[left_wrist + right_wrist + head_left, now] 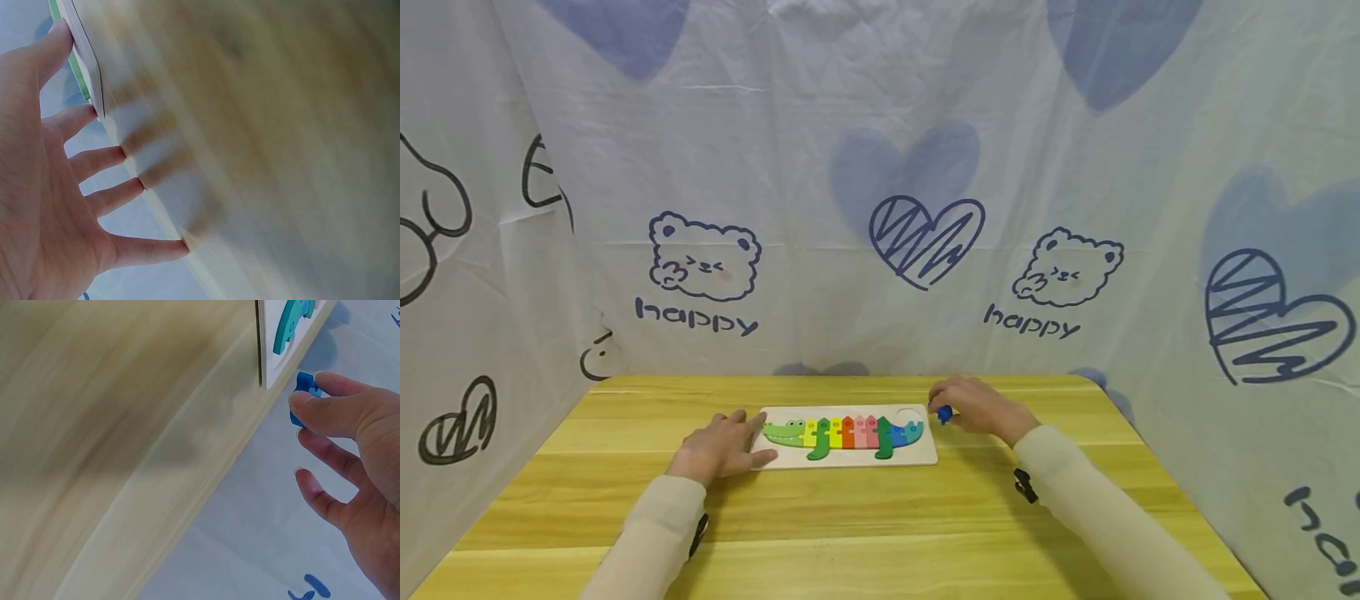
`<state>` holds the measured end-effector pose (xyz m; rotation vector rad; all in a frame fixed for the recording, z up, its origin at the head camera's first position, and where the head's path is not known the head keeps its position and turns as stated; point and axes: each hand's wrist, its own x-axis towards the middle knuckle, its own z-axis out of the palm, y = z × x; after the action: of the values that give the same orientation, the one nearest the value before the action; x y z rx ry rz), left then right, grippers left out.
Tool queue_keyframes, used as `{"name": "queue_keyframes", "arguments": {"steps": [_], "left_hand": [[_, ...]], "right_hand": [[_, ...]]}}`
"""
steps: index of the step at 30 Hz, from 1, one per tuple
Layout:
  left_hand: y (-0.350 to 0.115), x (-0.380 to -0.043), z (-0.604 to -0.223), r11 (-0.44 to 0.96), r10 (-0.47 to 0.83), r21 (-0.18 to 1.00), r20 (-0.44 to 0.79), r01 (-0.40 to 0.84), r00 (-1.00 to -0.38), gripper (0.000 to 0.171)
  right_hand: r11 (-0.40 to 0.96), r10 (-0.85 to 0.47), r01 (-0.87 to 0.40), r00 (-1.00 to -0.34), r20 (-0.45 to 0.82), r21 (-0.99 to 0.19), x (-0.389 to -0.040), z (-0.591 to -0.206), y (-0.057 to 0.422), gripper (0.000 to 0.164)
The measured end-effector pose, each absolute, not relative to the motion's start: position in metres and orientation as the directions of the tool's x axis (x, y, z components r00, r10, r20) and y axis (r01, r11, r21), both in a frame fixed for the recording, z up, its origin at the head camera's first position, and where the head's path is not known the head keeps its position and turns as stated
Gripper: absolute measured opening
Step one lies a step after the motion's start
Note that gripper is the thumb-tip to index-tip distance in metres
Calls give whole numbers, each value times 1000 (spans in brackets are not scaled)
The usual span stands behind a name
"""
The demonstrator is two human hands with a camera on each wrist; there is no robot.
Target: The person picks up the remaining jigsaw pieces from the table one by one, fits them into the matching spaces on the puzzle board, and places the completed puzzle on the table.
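Observation:
A crocodile puzzle board (842, 460) lies on the table, its body made of several coloured pieces from a green head to a teal tail piece (913, 432). A bare round recess shows at the board's upper right corner. My left hand (718, 447) rests at the board's left end with fingers spread; thumb and index finger touch its edge, and the other fingertips touch the tabletop (250, 156). Just beyond the right end, my right hand (977, 407) pinches a small blue puzzle piece (302, 381) between thumb and fingers, raised off the table.
The wooden table (850, 533) extends around the board on all sides. Behind it and at both sides hangs a pale cloth (805, 167) printed with hearts, bears and lettering. A dark wrist strap part (1025, 486) shows beneath the right sleeve.

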<state>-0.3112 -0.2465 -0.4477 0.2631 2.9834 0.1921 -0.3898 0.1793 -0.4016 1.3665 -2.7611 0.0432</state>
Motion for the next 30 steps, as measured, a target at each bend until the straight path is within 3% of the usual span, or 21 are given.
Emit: {"name": "queue_keyframes", "arguments": {"steps": [14,30], "left_hand": [[-247,-312,-449,976,186,140,-125,168,-975,88],[-247,-313,-449,976,184,139,-126,166,-975,87]], "right_hand": [[613,-789,-790,-612,58,-5,-397,-407,149,25],[677,-736,-735,-677,-5,-16,-402,-415,133,27]]}}
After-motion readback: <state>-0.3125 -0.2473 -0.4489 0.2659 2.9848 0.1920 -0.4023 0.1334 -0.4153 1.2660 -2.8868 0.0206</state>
